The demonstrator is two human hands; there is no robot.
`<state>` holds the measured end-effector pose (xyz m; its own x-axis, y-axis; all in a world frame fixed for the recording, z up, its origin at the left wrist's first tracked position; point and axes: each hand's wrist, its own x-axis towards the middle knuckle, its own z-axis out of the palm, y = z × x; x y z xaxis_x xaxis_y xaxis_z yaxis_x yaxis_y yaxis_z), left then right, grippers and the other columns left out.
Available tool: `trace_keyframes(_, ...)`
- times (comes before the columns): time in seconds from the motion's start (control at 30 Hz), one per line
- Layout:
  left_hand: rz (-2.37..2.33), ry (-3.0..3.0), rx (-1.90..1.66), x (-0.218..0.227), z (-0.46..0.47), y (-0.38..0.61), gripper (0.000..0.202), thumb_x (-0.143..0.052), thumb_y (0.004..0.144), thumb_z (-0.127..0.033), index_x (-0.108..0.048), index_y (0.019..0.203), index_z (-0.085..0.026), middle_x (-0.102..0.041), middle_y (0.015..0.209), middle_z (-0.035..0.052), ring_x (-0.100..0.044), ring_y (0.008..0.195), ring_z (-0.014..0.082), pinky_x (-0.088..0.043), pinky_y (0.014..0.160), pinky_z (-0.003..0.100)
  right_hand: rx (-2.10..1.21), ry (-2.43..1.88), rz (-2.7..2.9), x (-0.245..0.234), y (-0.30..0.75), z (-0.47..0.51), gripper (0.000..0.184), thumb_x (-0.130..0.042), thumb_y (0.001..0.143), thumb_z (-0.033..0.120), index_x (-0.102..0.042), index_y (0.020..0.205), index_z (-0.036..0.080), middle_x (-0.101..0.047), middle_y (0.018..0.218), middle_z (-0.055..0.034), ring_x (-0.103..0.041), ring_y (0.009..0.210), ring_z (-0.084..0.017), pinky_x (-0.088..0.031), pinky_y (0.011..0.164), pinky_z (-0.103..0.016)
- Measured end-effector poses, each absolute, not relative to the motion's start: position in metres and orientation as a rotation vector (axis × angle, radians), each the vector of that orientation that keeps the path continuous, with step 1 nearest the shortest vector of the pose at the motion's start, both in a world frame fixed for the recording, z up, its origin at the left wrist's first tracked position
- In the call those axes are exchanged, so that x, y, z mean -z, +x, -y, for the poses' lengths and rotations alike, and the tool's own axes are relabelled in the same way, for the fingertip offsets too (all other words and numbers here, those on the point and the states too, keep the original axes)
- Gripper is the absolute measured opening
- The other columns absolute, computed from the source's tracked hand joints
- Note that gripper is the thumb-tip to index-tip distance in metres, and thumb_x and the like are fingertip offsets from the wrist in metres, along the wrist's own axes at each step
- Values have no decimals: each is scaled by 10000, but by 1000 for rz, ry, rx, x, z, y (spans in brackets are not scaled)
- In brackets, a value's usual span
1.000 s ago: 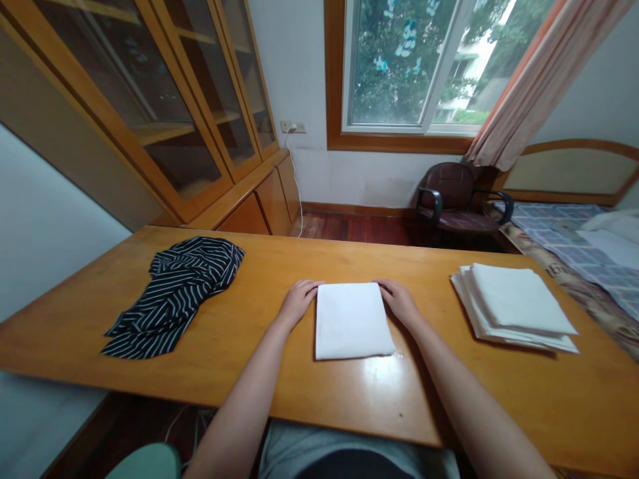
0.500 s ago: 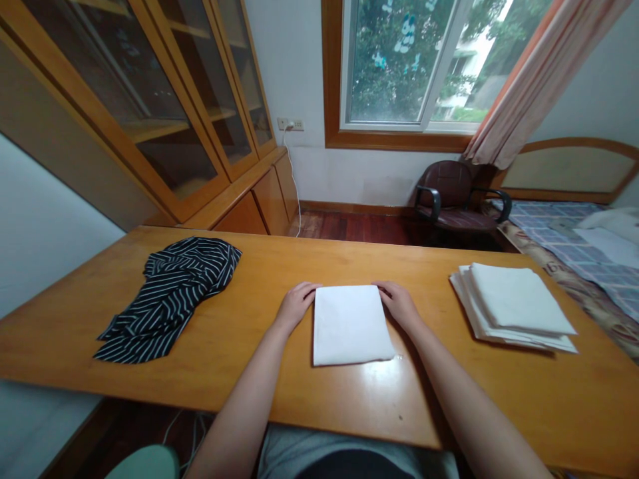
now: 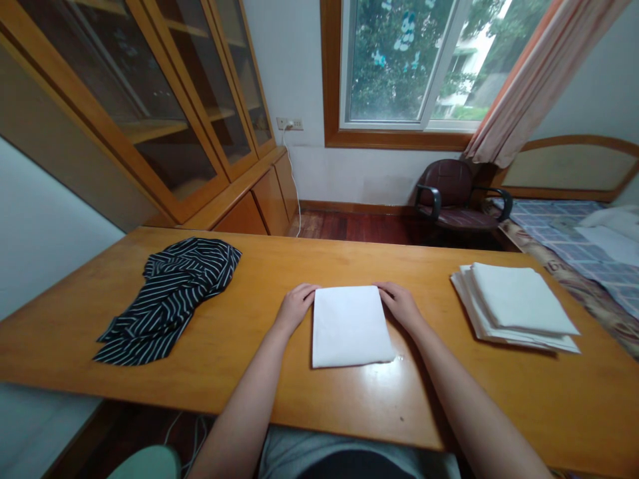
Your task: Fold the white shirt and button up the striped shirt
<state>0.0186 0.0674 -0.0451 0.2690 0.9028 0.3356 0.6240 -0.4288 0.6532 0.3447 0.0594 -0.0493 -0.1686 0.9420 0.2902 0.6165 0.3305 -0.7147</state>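
A folded white cloth lies flat on the wooden table right in front of me. My left hand rests against its far left corner, fingers curled together on the edge. My right hand does the same at the far right corner. Both palms face down on the tabletop. A stack of folded white cloths sits to the right, well apart from my right hand. A crumpled black garment with white stripes lies to the left.
A glass-fronted wooden cabinet stands behind the table on the left. A dark armchair sits under the window, and a bed runs along the right. The table's near edge is at my lap.
The view has shifted slightly. Both hands stay at the cloth's far corners and nothing on the table has moved.
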Motion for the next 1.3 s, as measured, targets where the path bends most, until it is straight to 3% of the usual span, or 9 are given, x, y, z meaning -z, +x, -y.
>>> trace_keyframes(0.67, -1561, 2001, -1022, 41, -68, 20, 209, -498, 909, -210, -704, 938, -193, -746, 947, 44, -690, 904, 188, -545, 845, 324, -454, -1454, 1843, 48, 341, -56, 338, -435, 943, 302, -729, 1083, 211, -740, 1104, -77, -676, 1029, -227, -517, 945, -395)
trace_keyframes(0.8, -1634, 2056, -1188, 24, -59, 30, 299, -428, 910, -146, -697, 1032, -185, -730, 1081, 62, -664, 1039, 184, -519, 967, 352, -320, -1451, 1804, 37, 329, -48, 371, -404, 965, 273, -687, 1183, 172, -709, 1183, -111, -639, 1110, -238, -480, 1019, -427)
trace_keyframes(0.97, -1659, 2440, -757, -2, -29, 74, 415, -409, 941, -180, -582, 1317, -155, -574, 1408, 82, -444, 1378, 230, -300, 1191, 451, -204, -1454, 2068, 19, 289, -29, 439, -359, 1008, 296, -578, 1351, 130, -555, 1422, -129, -467, 1352, -252, -324, 1166, -463)
trace_keyframes(1.1, -1782, 2438, -466, 5, -15, 101, 488, -370, 984, -293, -467, 1430, -119, -443, 1514, 124, -327, 1453, 261, -245, 1208, 492, -236, -1539, 2233, 21, 262, -18, 471, -347, 1015, 307, -508, 1418, 122, -462, 1500, -141, -375, 1423, -266, -250, 1190, -499)
trace_keyframes(1.3, -1832, 2420, -402, 24, -17, 101, 534, -313, 1001, -322, -375, 1486, -109, -331, 1576, 131, -258, 1482, 246, -223, 1220, 473, -269, -1663, 2242, 28, 259, -17, 539, -341, 1013, 362, -449, 1452, 69, -400, 1536, -160, -336, 1444, -271, -212, 1205, -465)
